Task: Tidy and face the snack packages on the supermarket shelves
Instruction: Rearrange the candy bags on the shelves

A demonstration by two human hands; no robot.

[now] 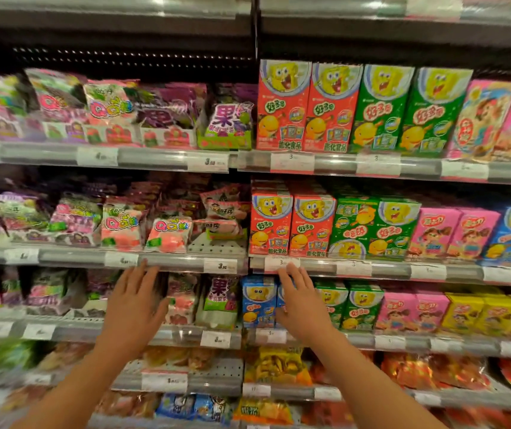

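Left hand (135,301) reaches flat-fingered, gripping nothing, toward the pink snack bags (183,300) leaning askew behind the third shelf's front edge (71,331), likely to square them; right hand (302,306), fingers spread, rests against the blue boxes (258,301); a bare gap sits above, beside the peach bags (170,233).

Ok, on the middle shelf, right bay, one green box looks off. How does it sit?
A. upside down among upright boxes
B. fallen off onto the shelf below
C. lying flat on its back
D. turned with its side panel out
A: the green box shows its cartoon face at the bottom and the burger picture at the top, while the green box to its right and the red boxes have the face on top.
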